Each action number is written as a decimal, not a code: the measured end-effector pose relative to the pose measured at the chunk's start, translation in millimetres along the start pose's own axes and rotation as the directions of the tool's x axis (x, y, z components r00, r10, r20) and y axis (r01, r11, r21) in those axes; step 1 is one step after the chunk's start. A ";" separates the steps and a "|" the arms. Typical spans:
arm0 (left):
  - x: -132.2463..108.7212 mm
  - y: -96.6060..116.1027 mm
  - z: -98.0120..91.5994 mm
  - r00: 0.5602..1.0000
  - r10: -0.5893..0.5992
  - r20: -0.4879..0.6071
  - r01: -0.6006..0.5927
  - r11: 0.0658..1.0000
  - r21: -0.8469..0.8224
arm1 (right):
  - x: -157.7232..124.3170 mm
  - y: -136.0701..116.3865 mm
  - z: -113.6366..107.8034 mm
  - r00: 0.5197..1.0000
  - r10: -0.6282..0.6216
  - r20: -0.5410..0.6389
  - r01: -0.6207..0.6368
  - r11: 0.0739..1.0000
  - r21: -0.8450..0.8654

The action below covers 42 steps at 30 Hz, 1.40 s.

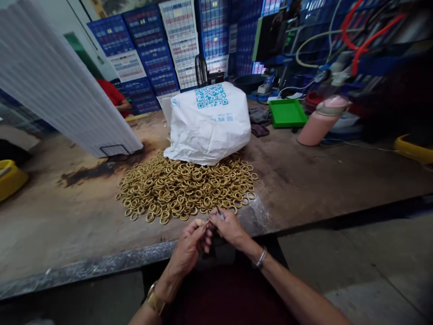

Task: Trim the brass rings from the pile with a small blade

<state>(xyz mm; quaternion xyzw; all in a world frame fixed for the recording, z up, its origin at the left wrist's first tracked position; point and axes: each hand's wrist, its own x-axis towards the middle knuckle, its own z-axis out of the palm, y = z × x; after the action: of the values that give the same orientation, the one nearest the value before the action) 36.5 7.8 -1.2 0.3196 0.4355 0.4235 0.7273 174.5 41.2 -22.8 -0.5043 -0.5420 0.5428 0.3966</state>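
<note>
A wide heap of small brass rings [184,185] lies on the worn workbench [67,216], spilling out from under a white plastic bag [208,124]. My left hand [189,246] and my right hand [228,225] meet at the bench's front edge, just below the heap. Both are closed in a pinch around a small dark item between the fingertips; I cannot make out what it is. A watch sits on my left wrist and a bracelet on my right.
A white corrugated panel [61,90] leans at the left. Behind stand stacked blue and white crates [152,54], a green tray [287,113], a pink bottle [321,119], hoses and machinery at the right, yellow bins at both edges, and a person in red [113,97].
</note>
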 end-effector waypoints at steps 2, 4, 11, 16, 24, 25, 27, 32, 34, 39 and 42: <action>-0.2 -0.4 -3.8 1.000 0.019 -0.020 -0.019 1.000 -0.023 | 0.4 2.4 -0.1 0.995 -0.077 -0.065 0.065 0.983 -0.171; 0.6 -0.5 -6.8 0.998 0.047 -0.043 -0.048 0.999 -0.021 | -2.0 5.6 -0.3 0.985 -0.174 -0.020 0.156 0.924 -0.349; 0.4 -0.6 -12.9 0.991 0.126 -0.053 -0.116 0.980 0.164 | -13.3 10.6 4.6 0.934 -0.277 0.225 0.356 0.702 -0.617; -0.3 -0.5 -13.5 0.988 0.129 -0.084 -0.106 0.967 0.234 | -13.1 5.3 8.5 0.939 -0.234 0.253 0.344 0.624 -0.701; -19.3 1.1 -10.9 0.996 0.089 -0.007 -0.089 0.992 0.086 | -3.9 2.8 9.6 0.988 -0.065 0.139 0.152 0.502 -0.851; -22.8 1.7 -10.5 0.998 0.066 0.020 -0.066 0.997 0.034 | -2.2 3.5 8.8 0.990 -0.077 0.120 0.143 0.501 -0.854; -26.7 2.1 -11.1 0.999 0.031 0.014 -0.030 0.997 -0.078 | 1.0 3.8 7.6 0.989 -0.127 0.078 0.132 0.503 -0.854; -20.7 -0.5 -18.5 0.992 -0.022 -0.127 -0.011 0.968 -0.253 | 13.1 -8.2 9.5 0.968 -0.240 -0.074 0.053 0.483 -0.874; -17.6 -1.1 -20.7 0.992 -0.031 -0.120 -0.007 0.953 -0.303 | 20.3 -15.5 10.7 0.967 -0.234 -0.103 0.011 0.441 -0.898; -13.1 -4.6 -26.7 0.996 -0.079 -0.038 0.052 0.885 -0.463 | 34.1 -22.6 10.7 0.980 -0.186 -0.076 -0.010 0.334 -0.942; -9.2 -7.7 -30.3 0.993 -0.122 -0.004 0.101 0.835 -0.540 | 37.7 -17.4 7.7 0.977 -0.203 -0.068 0.007 0.350 -0.937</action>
<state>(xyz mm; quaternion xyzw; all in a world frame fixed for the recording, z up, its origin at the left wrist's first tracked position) 9.2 -0.9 -16.9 0.0683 0.3306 0.4918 0.8026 158.4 78.3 -10.7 -0.6487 -0.7485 0.0672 0.1203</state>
